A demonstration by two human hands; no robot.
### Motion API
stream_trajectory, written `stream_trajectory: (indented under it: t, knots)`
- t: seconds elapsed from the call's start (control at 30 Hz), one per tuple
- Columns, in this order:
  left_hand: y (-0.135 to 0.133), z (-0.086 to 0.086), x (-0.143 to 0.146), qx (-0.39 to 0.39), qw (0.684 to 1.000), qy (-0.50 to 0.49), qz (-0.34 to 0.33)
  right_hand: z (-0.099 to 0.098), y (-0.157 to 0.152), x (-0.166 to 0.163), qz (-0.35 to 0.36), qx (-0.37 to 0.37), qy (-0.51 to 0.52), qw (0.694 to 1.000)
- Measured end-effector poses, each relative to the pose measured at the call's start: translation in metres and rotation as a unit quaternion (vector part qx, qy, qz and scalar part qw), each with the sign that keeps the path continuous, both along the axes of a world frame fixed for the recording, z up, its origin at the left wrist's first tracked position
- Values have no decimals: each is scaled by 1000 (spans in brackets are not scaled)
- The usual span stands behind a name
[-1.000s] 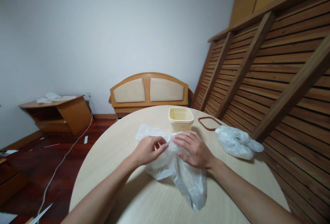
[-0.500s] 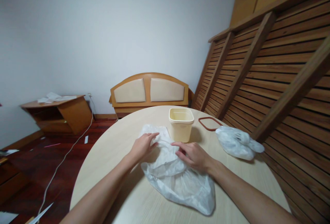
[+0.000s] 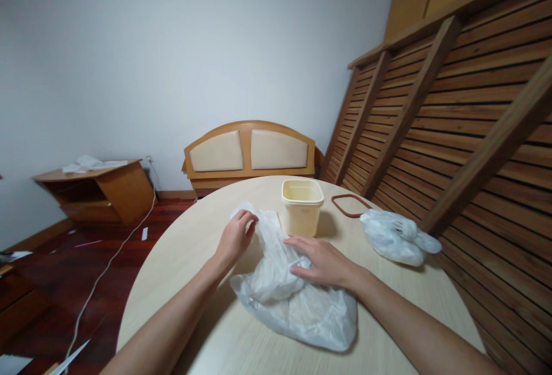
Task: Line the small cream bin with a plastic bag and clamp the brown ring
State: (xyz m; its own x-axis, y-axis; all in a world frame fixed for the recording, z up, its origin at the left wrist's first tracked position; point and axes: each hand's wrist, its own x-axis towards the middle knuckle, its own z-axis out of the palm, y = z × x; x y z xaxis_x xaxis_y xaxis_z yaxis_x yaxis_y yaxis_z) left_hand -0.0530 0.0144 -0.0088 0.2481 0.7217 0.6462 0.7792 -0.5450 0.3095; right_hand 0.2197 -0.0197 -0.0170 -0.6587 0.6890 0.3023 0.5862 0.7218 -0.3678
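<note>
A crumpled white plastic bag (image 3: 297, 312) lies spread on the round table in front of me. My left hand (image 3: 236, 238) has its fingers curled together at the bag's far left edge, pinching the thin film. Across the bag's right side rests my right hand (image 3: 325, 261), palm down, its thumb apart from the stretched fingers. Just beyond the bag stands an uncovered cream plastic tub (image 3: 302, 217), upright. My right fingertips are close to the base of this tub.
To the tub's right lies a reddish-brown rounded-square ring (image 3: 345, 214). A knotted white plastic bag (image 3: 394, 237) sits near the right edge of the round table (image 3: 172, 271). Wooden slats (image 3: 466, 133) lean at the right; a headboard (image 3: 250, 150) stands behind.
My left hand has closed on the bag's far left edge and lifted it slightly. My right hand has flattened out, and the near part of the bag has bunched a little.
</note>
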Motion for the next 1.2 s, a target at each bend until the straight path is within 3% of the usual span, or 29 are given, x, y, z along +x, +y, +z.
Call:
stream_trajectory:
  t: [0.23,0.43,0.57,0.7,0.87,1.03,1.2]
  knots:
    - [-2,3,-2,23,999,-1,23,9,-2,-2,-24,-8,-51,998]
    - [-12,7,4,-134,986,50,90,8,3,-2,-125,-30,36,991]
    - [-14,9,6,-173,980,46,91,-4,9,-1,-100,-79,76,989]
    - [-11,5,6,-119,993,8,26,-9,10,-1,-79,-86,91,989]
    - [-8,4,6,9,999,-47,-8,3,11,0,-100,-52,184,976]
    - [-5,-1,4,18,1000,-20,14,10,11,7,-93,-14,265,960]
    - [-4,-3,0,20,999,7,47,9,8,12,-28,-30,242,969]
